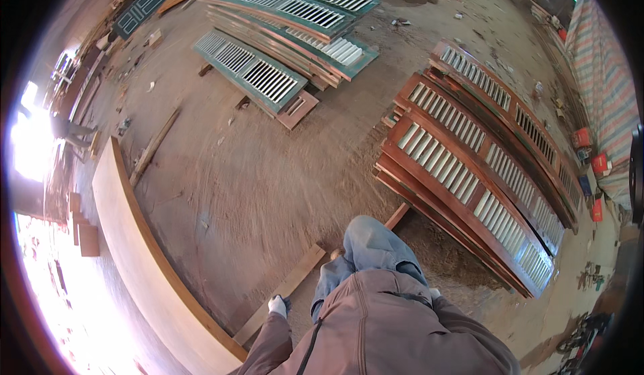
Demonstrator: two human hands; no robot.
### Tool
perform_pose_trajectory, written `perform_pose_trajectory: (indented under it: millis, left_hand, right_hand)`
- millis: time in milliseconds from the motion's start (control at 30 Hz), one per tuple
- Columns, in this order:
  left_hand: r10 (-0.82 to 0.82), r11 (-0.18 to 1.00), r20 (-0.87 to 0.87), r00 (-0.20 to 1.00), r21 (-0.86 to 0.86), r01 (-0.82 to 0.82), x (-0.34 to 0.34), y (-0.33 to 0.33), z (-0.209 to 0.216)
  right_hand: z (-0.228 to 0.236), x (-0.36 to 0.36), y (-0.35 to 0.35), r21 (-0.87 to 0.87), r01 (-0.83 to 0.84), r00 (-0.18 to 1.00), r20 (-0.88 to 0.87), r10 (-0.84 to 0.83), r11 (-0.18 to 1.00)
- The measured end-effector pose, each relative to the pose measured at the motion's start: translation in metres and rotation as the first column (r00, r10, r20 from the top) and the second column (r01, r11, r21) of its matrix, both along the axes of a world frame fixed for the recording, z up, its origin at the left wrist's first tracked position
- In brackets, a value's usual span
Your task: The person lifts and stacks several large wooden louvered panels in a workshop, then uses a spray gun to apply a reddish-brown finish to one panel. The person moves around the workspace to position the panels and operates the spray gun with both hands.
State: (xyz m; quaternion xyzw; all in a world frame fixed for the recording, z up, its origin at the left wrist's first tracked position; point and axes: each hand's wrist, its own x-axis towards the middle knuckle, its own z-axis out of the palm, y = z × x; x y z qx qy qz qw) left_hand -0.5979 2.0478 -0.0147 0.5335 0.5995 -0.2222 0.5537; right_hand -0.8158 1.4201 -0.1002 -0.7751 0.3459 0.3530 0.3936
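Beside the left hand, which wears a white glove and hangs at the person's side, lies a flat wooden plank on the dirt floor; the glove is just above the plank's near half, and I cannot tell whether its fingers are curled or spread, nor whether it touches the wood. Only a sliver of white at the right hand shows past the brown jacket, so how its fingers stand cannot be told. Left of the left hand runs a long pale wooden panel with a darker edge, curving toward the bright doorway. Ahead of the right hand, past the raised knee in blue jeans, a stack of reddish-brown louvred shutters lies leaning on the floor; at least four show, the ones beneath being hard to count. Far right of that hand, along a striped tarpaulin, stand four small red containers, boxy in shape, with a blue one among them. Farthest ahead of both hands lies a second stack of green-framed louvred shutters, with one green shutter lying apart on the floor in front.
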Motion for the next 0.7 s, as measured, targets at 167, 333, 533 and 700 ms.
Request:
perform_pose_trajectory:
  millis: [167, 333, 533, 700]
  left_hand:
    - [-0.111, 0.988, 0.174, 0.979, -0.092, 0.128, 0.211, -0.041, -0.01]
    - [-0.366, 0.875, 0.467, 0.805, -0.121, 0.468, 0.388, -0.135, 0.014]
    - [-0.736, 0.584, 0.436, 0.518, 0.023, 0.811, 0.532, -0.192, 0.046]
    - [-0.716, 0.647, 0.361, 0.597, 0.023, 0.762, 0.648, -0.201, 0.073]
  right_hand:
    - [0.038, 0.186, 0.016, -0.405, -0.15, 0.892, 0.337, 0.3, 0.902]
    - [0.107, 0.414, 0.012, 0.042, 0.662, 0.727, 0.209, -0.654, 0.748]
    - [0.146, 0.559, -0.023, 0.207, 0.636, 0.668, 0.334, -0.665, 0.743]
    - [0.142, 0.591, -0.038, -0.018, 0.629, 0.755, 0.252, -0.605, 0.777]
